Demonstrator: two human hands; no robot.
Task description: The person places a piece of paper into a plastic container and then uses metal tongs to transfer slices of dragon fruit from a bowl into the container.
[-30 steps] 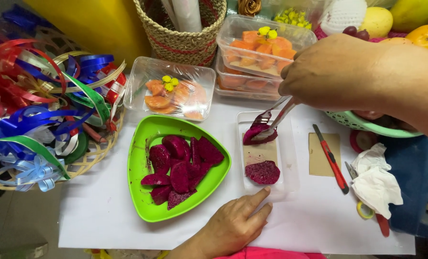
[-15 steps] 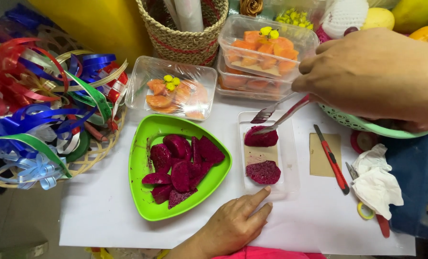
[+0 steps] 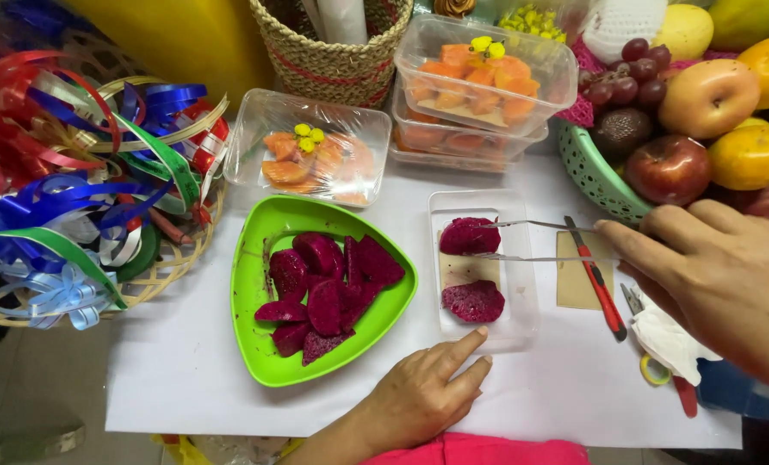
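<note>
My right hand (image 3: 729, 275) holds metal tongs (image 3: 531, 241) whose tips rest at a red dragon fruit slice (image 3: 469, 235) in the far end of a clear plastic tray (image 3: 522, 293). A second slice (image 3: 474, 301) lies at the tray's near end. My left hand (image 3: 419, 396) rests on the white table with its fingertips against the tray's near edge. A green triangular bowl (image 3: 255, 284) to the left holds several more dragon fruit pieces (image 3: 324, 288).
Clear boxes of orange fruit (image 3: 483, 77) and a wrapped one (image 3: 311, 159) stand behind. A green basket of whole fruit (image 3: 591, 172) is at right, a ribbon basket (image 3: 74, 189) at left, a woven basket (image 3: 333, 52) at back. A red knife (image 3: 595, 280) and scissors (image 3: 660, 366) lie right.
My right hand has lowered and drawn back to the right. The dragon fruit slice carried in the tongs now lies in the tray's far end. My left hand has stayed put.
</note>
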